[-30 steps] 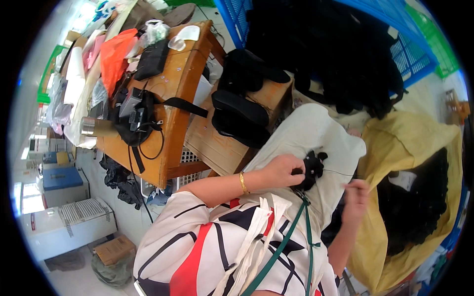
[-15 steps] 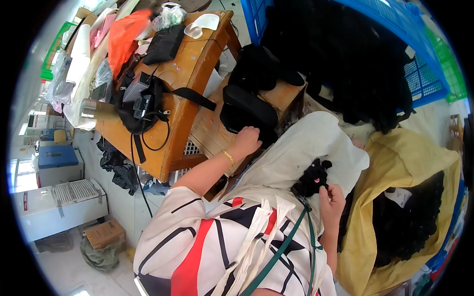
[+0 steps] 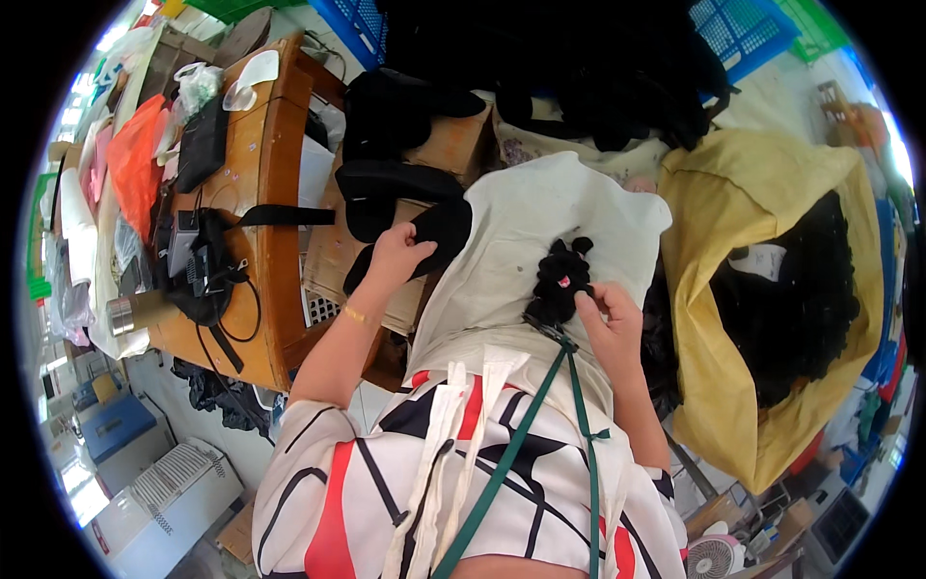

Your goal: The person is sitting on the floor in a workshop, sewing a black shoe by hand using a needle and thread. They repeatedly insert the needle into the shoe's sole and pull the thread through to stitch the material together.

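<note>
My left hand (image 3: 394,259) is closed on the near edge of a black slipper (image 3: 446,230), beside other black slippers (image 3: 386,180) piled on a cardboard box. The held slipper slants, its upper end next to the white cloth (image 3: 502,212) over my lap. On that cloth lies a black fluffy piece (image 3: 558,280) with a small pink-red spot. My right hand (image 3: 613,317) has its fingers curled, thumb and forefinger pinching the right edge of the fluffy piece. A green ribbon (image 3: 511,454) runs down to a small dark item at the piece's lower end; its kind is unclear.
A wooden table (image 3: 260,174) at my left bears a black bag (image 3: 198,270), a metal flask (image 3: 135,314) and plastic bags. A yellow sack (image 3: 704,386) of black pieces stands at my right. Ahead, a blue crate (image 3: 743,39) overflows with black goods.
The view has shifted, moving the table leftward. My left hand now grips a slipper that shows clear of the pile. My right hand stays at the fluffy piece, with its pink-red spot more visible.
</note>
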`<state>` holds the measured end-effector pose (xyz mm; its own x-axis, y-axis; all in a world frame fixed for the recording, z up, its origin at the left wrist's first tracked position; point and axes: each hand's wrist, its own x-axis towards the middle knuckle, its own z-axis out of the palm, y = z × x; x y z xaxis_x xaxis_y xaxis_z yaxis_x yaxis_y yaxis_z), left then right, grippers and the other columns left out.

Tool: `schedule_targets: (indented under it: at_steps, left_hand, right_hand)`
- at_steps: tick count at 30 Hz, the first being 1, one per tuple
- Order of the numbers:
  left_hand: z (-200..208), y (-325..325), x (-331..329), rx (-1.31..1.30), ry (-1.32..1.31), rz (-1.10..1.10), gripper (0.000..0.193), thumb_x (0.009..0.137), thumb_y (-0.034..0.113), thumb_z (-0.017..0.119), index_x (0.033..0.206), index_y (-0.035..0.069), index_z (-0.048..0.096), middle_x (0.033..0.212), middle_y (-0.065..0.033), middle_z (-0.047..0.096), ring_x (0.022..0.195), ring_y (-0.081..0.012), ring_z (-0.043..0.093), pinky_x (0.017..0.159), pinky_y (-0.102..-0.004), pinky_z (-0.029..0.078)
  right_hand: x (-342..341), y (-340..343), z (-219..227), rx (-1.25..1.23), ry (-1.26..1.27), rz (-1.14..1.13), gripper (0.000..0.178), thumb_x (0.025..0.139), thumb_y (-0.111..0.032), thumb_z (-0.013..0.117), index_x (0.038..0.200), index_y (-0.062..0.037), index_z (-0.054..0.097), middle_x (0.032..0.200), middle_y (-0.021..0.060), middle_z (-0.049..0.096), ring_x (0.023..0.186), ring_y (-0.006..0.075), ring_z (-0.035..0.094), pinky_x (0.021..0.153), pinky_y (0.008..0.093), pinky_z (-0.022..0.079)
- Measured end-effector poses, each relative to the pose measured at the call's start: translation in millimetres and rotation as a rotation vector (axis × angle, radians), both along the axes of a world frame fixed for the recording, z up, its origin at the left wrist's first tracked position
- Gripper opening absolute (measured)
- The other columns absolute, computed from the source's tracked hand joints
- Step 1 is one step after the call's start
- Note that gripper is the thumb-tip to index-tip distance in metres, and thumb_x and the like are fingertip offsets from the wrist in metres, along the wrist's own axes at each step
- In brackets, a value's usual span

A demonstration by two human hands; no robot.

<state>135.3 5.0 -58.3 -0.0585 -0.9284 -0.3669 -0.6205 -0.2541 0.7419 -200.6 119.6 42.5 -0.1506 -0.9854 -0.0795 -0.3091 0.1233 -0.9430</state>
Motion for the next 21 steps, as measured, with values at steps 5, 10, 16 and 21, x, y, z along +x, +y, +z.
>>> schedule_targets:
  at_steps: [5,10,16,21]
  left_hand:
    - [59.9,56.4,-72.6,0.026,0.370,0.118,0.024,0.080,0.015,0.076,0.087,0.002,0.056,0.066,0.0041,0.045,0.062,-0.0063,0.041,0.054,-0.0251,0.037]
    - [74.9,73.4,-102.9,-0.116,0.340,0.027,0.020,0.085,0.011,0.071,0.100,0.004,0.060,0.073,0.0050,0.043,0.068,-0.0059,0.041,0.059,-0.0231,0.037]
    - [126.9,25.0,-75.6,-0.881,-0.109,-0.061,0.020,0.083,0.003,0.070,0.099,-0.002,0.059,0.078,-0.0149,0.051,0.068,-0.0333,0.049,0.061,-0.0377,0.044]
    - [153.8,36.7,-91.1,-0.768,0.032,-0.043,0.021,0.081,0.002,0.072,0.096,-0.003,0.058,0.078,-0.0134,0.052,0.068,-0.0292,0.050,0.060,-0.0357,0.043]
  right_hand:
    - [13.7,2.9,-12.3,0.018,-0.224,-0.054,0.015,0.091,-0.011,0.069,0.094,0.0024,0.064,0.079,0.0021,0.055,0.070,0.0089,0.050,0.065,0.0227,0.042]
    - [29.8,-0.9,0.0,-0.026,-0.267,-0.041,0.013,0.092,-0.010,0.068,0.096,0.0021,0.064,0.079,0.0006,0.055,0.070,0.0076,0.049,0.064,0.0218,0.041]
    - [23.2,6.8,-3.6,-0.088,-0.362,-0.153,0.010,0.094,-0.008,0.065,0.099,0.0010,0.064,0.084,-0.0007,0.058,0.072,0.0060,0.052,0.066,0.0208,0.043]
    - [19.4,11.4,-3.3,-0.073,-0.541,-0.294,0.012,0.098,-0.010,0.061,0.105,-0.0003,0.061,0.091,-0.0010,0.062,0.075,0.0053,0.057,0.071,0.0201,0.048]
